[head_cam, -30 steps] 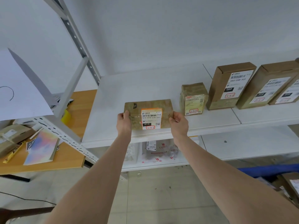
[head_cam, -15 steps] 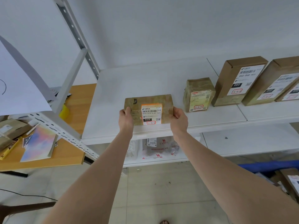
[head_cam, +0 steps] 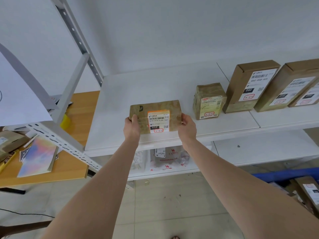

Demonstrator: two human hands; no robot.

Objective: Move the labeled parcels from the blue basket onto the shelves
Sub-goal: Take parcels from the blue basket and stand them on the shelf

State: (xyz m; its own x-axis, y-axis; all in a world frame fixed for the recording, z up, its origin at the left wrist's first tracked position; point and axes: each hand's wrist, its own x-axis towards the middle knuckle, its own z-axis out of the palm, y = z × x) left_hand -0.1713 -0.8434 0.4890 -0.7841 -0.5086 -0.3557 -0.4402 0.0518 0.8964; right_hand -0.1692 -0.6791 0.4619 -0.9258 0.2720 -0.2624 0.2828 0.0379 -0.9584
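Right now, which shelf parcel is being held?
The leftmost parcel, orange-edged label: left hand and right hand grip its ends. The other parcels, rightward, stand untouched.

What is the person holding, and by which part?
The brown parcel labelled 010, held by its two short ends: the left hand grips the left end, the right hand the right end.

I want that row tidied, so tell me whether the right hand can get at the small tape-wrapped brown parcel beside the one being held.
Probably yes, once freed: the right hand grips the flat brown labelled parcel, but only bare white shelf lies between it and the small tape-wrapped brown parcel.
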